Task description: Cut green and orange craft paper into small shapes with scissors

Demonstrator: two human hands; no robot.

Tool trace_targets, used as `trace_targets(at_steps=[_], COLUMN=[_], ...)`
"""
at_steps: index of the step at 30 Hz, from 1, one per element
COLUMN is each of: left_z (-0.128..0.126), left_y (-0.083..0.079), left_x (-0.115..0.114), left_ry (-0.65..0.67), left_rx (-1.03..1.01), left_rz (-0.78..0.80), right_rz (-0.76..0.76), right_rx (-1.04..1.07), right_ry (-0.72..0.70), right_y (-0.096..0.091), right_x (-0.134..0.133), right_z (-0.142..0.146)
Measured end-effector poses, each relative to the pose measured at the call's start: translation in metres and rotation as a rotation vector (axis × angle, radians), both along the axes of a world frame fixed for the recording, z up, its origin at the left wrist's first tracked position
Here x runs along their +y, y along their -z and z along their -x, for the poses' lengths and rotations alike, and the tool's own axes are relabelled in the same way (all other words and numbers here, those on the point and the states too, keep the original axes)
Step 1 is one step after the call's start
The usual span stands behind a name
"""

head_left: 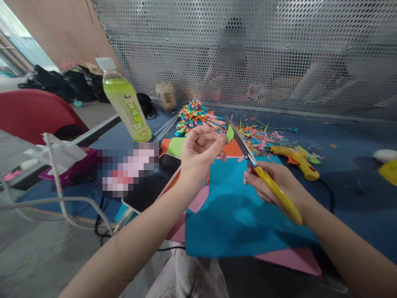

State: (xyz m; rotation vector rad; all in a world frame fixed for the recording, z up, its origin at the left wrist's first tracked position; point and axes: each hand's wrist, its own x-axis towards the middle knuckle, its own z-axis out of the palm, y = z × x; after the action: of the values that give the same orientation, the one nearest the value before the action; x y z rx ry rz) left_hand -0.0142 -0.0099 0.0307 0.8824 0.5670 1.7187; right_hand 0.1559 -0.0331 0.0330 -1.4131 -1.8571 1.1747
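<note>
Pinching green paper piece (230, 133) in narrow left grip (200, 152); right grip (281, 178) curled around yellow-handled scissors (270, 185).

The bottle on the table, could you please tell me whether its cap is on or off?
On: the white cap sits over the top of the bottle, covering its mouth.

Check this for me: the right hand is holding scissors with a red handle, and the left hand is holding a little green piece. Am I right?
Almost! The handle of the scissors is yellow, not red, as the head view shows. The right hand does hold them, and the left hand holds a little green piece.
</note>
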Motion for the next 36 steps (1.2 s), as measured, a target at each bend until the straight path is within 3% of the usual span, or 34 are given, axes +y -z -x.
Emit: trace_targets(at_steps=[8, 26, 31, 36], left_z=[-0.001, 0.008, 0.005, -0.009], left_y=[-0.001, 0.002, 0.008, 0.018], left_x=[0.0, 0.012, 0.015, 0.01], left_ry=[0.024, -0.164, -0.153, -0.05], left_rx=[-0.033, -0.107, 0.001, 0.246], left_rz=[0.028, -0.021, 0.032, 0.013], right_rz=[-0.029, -0.01, -0.152, -0.214], right_rx=[-0.045, -0.056, -0.189, 0.098], right_ry=[0.037, 0.01, 0.122, 0.154], right_y=[-0.001, 0.0, 0.015, 0.023], right_x=[-0.001, 0.003, 0.021, 0.027], right_z=[0.001, -0.003, -0.01, -0.003])
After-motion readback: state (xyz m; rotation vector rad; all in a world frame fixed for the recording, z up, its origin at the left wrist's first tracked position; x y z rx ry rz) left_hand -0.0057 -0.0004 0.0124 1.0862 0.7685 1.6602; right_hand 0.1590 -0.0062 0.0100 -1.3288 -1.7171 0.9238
